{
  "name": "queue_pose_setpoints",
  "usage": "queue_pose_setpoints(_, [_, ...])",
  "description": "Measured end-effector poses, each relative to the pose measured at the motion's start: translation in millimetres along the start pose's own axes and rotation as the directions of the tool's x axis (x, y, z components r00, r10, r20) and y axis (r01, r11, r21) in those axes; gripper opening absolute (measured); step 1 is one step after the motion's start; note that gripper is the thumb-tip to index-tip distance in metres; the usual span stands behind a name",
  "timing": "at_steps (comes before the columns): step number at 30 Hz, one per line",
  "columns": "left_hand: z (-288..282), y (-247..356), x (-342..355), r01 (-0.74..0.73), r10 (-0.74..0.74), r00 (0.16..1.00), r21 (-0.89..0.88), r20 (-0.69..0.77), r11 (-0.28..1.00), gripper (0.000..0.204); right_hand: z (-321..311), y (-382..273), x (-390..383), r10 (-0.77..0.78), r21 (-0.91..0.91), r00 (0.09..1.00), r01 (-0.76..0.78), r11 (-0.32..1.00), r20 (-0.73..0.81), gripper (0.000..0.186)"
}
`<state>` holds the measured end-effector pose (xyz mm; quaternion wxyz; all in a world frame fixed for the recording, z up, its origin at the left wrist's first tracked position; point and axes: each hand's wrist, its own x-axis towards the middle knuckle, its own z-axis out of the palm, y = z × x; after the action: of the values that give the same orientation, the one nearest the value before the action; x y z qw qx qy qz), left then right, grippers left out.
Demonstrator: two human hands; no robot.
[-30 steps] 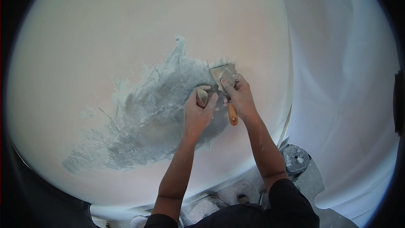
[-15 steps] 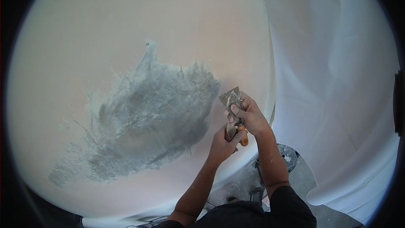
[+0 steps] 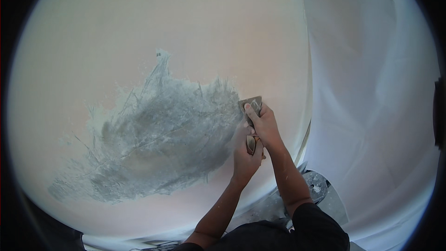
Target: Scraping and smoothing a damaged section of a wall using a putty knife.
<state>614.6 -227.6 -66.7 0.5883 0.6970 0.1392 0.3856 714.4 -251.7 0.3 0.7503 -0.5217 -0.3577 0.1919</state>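
Note:
My right hand (image 3: 264, 123) is closed round a putty knife (image 3: 255, 105), its thumb pressed flat on the smeared metal blade. The blade's wide edge points up and lies over the right end of a grey patch (image 3: 162, 139) of filler on a large pale, curved surface (image 3: 200, 23). Just below, my left hand (image 3: 247, 160) is closed on a small dark, flat piece with a pale rim (image 3: 251, 144); its kind is unclear. Both hands touch or nearly touch. A bit of orange-brown handle shows between them, mostly hidden by fingers.
A white sheet (image 3: 362, 88) hangs along the right side, past the curved surface's edge. Low on the right, a round, grey-spattered object (image 3: 316, 187) stands near the floor beside my right arm.
My right hand has moved slightly left, and the putty knife's blade now meets the patch's edge. The wooden handle, plain before, is now mostly covered. The view has shifted slightly.

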Motion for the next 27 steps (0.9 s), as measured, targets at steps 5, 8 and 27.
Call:
queue_pose_setpoints(5, [5, -11, 2, -0.14, 0.144, 0.989, 0.086, -0.035, 0.986, 0.017, -3, 13, 5, -0.011, 0.042, 1.0, 0.012, 0.999, -0.019, 0.031])
queue_pose_setpoints(8, [7, -15, 0, -0.115, 0.117, 0.992, 0.047, -0.05, 0.992, 0.015, -5, 8, 2, 0.002, 0.023, 0.999, -0.001, 1.0, -0.039, 0.03])
queue_pose_setpoints(27, [23, -32, 17, -0.15, 0.147, 0.988, -0.077, -0.042, 0.986, 0.01, -9, 7, 15, -0.1, -0.144, 0.991, 0.086, 0.986, -0.093, 0.031])
